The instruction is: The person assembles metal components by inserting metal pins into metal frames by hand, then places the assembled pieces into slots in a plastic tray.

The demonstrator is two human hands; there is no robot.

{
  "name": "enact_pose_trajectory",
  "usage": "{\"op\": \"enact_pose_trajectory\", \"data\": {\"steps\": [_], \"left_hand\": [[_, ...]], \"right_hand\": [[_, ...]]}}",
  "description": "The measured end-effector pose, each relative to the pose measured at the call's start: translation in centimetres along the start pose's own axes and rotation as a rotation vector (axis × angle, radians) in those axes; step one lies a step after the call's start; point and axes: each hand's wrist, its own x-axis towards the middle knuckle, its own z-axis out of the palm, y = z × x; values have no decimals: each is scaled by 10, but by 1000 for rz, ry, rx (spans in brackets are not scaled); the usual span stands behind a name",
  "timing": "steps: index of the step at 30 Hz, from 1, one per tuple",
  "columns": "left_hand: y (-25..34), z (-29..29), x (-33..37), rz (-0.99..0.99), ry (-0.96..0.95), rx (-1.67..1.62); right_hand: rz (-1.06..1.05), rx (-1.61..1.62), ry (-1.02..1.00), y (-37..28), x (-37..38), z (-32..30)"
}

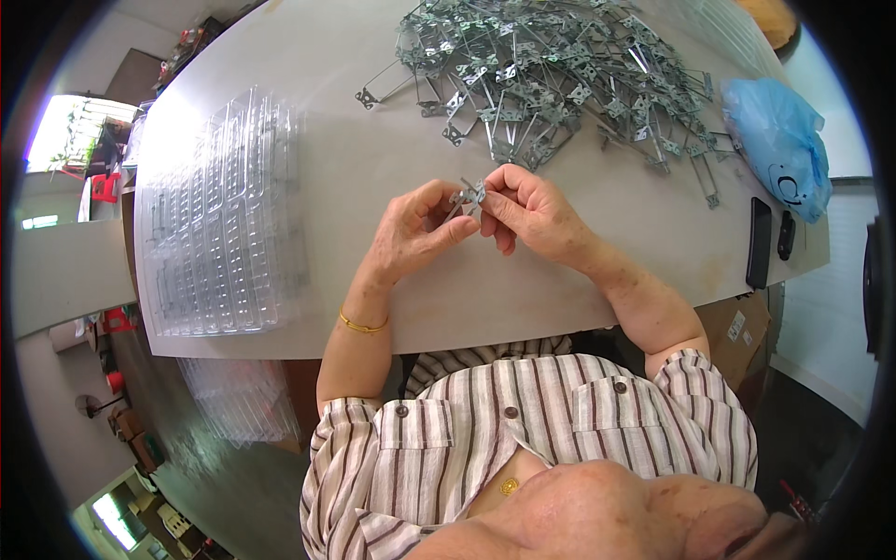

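Here both hands' fingers (464, 227) pinch closed on one small metal clip (469, 196) above the table (373, 168).

left hand (413, 231) pinching | right hand (527, 210) pinching (fingertips meeting)

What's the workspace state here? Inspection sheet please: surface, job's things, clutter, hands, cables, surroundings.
Surface: pale grey table, bare in the middle.
Job's things: small metal clip pinched between both hands; heap of metal clips beyond them; clear plastic trays stacked at left.
Clutter: blue plastic bag, black phone, small black device at right.
Hands: left hand and right hand both grip the clip.
Cables: nothing seen.
Surroundings: cardboard box under the table's right edge.
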Motion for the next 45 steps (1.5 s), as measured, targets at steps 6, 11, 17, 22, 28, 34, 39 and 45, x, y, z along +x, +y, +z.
{"op": "enact_pose_trajectory", "data": {"steps": [6,11,17,22,28,34,39,45], "left_hand": [[-13,-10,-3,30,63,-103],[-16,-13,0,106,188,-414],[-18,-8,4,219,171,-541],[-17,-4,5,224,120,-561],[-15,-6,5,240,73,-488],[-16,-4,3,163,16,-533],[-13,-2,3,179,19,-582],[-7,-7,0,-101,-68,-480]], "right_hand": [[-18,-133,-58,-8,-2,-2],[-1,-119,-34,-5,0,-3],[-46,10,-19,3,5,-4],[-21,166,-40,2,7,-6],[-193,47,62,4,10,-10],[-381,-123,172,8,9,-6],[-411,-243,208,5,6,-4],[-443,-267,186,7,6,-3]]}}
